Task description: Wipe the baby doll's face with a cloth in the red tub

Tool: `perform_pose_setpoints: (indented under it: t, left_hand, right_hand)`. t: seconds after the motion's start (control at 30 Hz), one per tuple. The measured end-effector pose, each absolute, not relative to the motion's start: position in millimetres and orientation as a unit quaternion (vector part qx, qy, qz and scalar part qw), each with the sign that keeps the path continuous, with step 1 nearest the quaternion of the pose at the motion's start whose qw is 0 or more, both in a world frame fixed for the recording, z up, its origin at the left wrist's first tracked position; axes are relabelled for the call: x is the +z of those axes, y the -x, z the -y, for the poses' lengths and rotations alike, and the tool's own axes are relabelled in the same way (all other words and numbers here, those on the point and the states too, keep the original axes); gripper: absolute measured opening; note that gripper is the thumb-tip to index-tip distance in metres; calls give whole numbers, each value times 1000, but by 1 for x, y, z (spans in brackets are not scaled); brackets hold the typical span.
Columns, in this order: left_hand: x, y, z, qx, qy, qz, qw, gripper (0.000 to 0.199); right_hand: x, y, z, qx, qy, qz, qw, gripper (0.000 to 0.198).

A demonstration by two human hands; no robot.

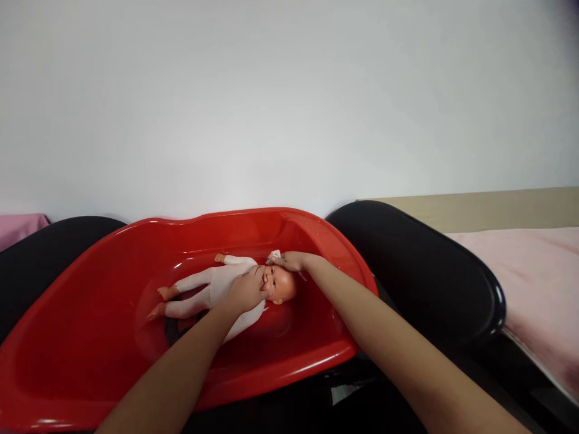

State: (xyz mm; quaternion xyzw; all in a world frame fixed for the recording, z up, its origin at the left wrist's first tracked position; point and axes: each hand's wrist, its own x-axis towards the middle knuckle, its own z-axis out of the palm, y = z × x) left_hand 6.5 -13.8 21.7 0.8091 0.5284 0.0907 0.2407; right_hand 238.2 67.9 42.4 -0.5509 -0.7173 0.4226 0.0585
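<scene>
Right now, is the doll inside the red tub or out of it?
Inside. The doll lies on its back on the red tub floor, with both hands on it.
</scene>
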Motion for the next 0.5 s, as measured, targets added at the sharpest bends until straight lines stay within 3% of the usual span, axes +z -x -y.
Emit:
perform_pose_setpoints:
  t: [0.23, 0.4, 0.5]
  left_hand:
    - [22, -2, 12, 87, -795, -536, 270, 66]
    - [19, -2, 11, 103, -810, -517, 257, 80]
    - [21, -4, 11, 97, -803, -529, 256, 73]
  right_hand:
    - [58, -235, -74, 455, 492, 727, 148, 80]
    - [55, -235, -74, 436, 501, 746, 48, 82]
    - [53, -235, -69, 418, 533, 735, 28, 73]
